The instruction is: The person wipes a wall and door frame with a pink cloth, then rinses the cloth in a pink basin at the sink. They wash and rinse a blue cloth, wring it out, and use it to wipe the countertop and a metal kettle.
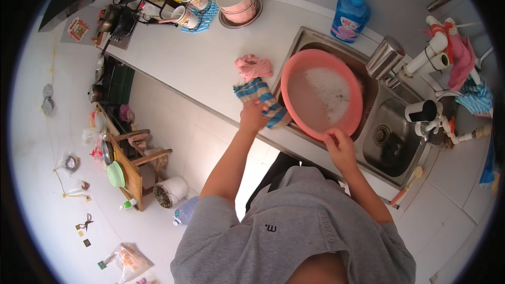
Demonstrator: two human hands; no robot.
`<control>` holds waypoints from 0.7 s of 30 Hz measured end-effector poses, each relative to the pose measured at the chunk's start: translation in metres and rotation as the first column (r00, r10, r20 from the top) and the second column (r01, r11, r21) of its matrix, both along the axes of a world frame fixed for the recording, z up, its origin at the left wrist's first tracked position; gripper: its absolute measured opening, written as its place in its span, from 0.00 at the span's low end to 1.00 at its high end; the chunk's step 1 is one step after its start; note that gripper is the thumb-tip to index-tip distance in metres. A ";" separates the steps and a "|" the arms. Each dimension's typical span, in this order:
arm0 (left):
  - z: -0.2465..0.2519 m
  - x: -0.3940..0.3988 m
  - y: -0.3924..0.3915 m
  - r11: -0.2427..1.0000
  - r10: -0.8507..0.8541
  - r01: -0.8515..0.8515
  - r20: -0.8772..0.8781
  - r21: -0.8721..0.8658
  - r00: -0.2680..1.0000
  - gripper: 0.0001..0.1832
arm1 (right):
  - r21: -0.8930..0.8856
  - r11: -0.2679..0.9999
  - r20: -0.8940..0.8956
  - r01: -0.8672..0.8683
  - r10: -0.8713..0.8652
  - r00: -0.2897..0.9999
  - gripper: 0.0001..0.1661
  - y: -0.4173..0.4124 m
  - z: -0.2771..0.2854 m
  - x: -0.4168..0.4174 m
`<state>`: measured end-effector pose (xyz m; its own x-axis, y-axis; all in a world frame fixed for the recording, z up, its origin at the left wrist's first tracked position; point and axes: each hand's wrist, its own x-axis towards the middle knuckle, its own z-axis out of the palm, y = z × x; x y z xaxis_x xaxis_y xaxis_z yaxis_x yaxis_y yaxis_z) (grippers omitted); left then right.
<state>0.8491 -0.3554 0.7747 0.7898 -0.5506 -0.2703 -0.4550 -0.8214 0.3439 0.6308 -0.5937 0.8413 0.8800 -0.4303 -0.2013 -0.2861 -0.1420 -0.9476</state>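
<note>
A pink plastic basin (290,116) sits tilted in the larger bowl of the steel sink, with cloudy, foamy water inside. My right hand (340,148) pinches its near rim between thumb and fingers. Left of the basin, a blue, beige and white striped cloth (256,88) lies on the counter and reaches the sink's edge. Over the near part of this cloth is my left hand (253,116), its fingers loosely bent; whether they grip the fabric is unclear. A crumpled pink cloth (253,67) lies just beyond the striped one.
A blue dish-soap bottle (350,17) stands behind the sink. To the right are a steel faucet (384,59), a smaller sink bowl (388,152) and a brush (410,183). Stacked pink bowls (236,4) stand at the counter's back. A wooden stool (132,177) is on the left.
</note>
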 end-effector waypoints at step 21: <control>-0.018 0.021 -0.211 0.931 -0.236 -0.190 -0.909 -0.313 0.343 0.31 | 0.108 0.944 -0.257 0.313 -0.277 0.926 0.33 -0.128 -0.082 0.062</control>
